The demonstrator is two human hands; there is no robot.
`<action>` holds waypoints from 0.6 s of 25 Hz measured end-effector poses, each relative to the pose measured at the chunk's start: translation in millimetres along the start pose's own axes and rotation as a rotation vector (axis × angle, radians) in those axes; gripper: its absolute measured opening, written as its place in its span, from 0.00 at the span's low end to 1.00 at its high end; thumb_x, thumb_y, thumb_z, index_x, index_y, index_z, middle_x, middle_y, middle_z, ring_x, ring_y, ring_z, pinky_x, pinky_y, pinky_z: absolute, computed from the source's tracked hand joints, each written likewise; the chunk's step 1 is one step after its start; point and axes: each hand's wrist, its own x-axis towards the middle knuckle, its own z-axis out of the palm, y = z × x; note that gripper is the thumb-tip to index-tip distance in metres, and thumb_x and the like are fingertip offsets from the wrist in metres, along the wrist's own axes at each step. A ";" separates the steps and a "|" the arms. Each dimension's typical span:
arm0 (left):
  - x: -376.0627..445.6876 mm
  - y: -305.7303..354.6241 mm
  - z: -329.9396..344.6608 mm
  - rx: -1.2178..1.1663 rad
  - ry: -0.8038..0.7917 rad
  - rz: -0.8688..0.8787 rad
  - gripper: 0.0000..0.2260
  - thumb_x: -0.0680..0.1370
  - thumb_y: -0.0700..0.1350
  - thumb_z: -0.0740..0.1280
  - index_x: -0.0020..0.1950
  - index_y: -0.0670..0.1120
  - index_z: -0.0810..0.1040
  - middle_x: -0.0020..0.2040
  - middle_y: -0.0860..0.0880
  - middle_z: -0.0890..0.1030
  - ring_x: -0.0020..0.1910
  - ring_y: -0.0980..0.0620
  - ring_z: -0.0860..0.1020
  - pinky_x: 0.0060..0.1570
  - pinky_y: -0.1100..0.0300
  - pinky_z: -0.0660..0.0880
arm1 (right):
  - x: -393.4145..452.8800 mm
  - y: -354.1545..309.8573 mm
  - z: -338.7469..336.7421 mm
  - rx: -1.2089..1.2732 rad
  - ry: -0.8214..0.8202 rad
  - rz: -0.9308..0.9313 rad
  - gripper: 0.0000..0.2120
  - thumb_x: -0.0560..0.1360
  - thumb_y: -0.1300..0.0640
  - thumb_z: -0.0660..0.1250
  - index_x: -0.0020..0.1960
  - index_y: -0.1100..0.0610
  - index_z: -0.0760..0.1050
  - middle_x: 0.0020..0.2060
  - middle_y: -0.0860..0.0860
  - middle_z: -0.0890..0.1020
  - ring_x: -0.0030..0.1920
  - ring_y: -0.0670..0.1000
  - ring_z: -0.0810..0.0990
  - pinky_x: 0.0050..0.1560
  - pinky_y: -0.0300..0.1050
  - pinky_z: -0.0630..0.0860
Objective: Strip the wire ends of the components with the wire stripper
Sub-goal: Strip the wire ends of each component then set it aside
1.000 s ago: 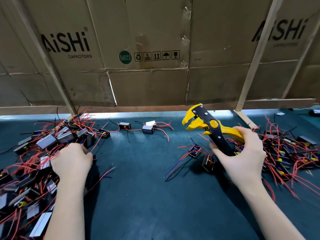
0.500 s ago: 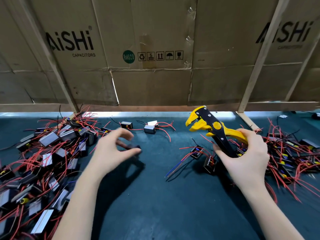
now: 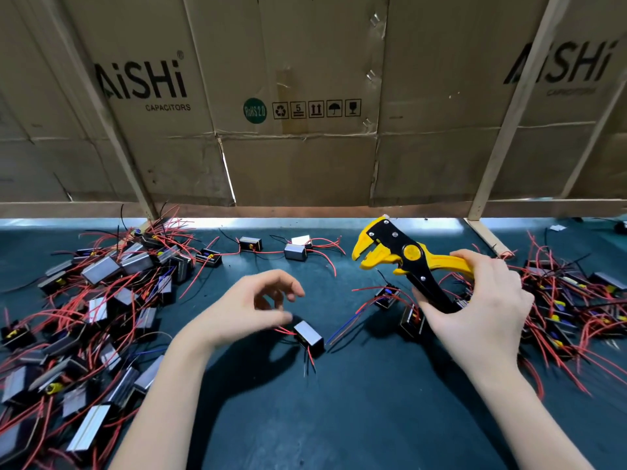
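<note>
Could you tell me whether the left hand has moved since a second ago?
Yes. The left hand has left the pile of components on the left and moved right toward the middle of the mat, beside one component.

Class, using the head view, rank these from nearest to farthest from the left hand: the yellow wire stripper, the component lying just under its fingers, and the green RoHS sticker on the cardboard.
1. component, just right of and below the left hand.
2. wire stripper, to the right, gripped by the right hand.
3. RoHS sticker, up on the cardboard behind the table.
</note>
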 end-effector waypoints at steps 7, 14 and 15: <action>7.4 -1.2 23.9 0.248 -0.111 0.010 0.02 0.74 0.48 0.74 0.42 0.52 0.83 0.40 0.54 0.83 0.38 0.60 0.78 0.43 0.61 0.74 | -2.1 -0.8 0.2 -0.063 -0.023 -0.049 0.32 0.59 0.49 0.82 0.59 0.55 0.77 0.47 0.54 0.78 0.49 0.61 0.74 0.48 0.55 0.67; 10.8 -2.8 24.5 0.279 0.175 -0.068 0.04 0.76 0.51 0.71 0.42 0.53 0.84 0.39 0.61 0.84 0.41 0.63 0.79 0.42 0.72 0.71 | -1.5 2.0 4.0 -0.048 -0.039 -0.024 0.37 0.59 0.46 0.81 0.64 0.57 0.75 0.49 0.54 0.77 0.50 0.61 0.74 0.50 0.55 0.66; 11.4 -3.0 25.8 0.231 0.177 -0.100 0.06 0.76 0.53 0.71 0.42 0.53 0.84 0.39 0.60 0.84 0.41 0.64 0.79 0.42 0.73 0.72 | -2.2 1.4 5.0 -0.049 -0.034 -0.042 0.36 0.60 0.45 0.79 0.64 0.57 0.75 0.49 0.54 0.77 0.50 0.61 0.74 0.49 0.55 0.66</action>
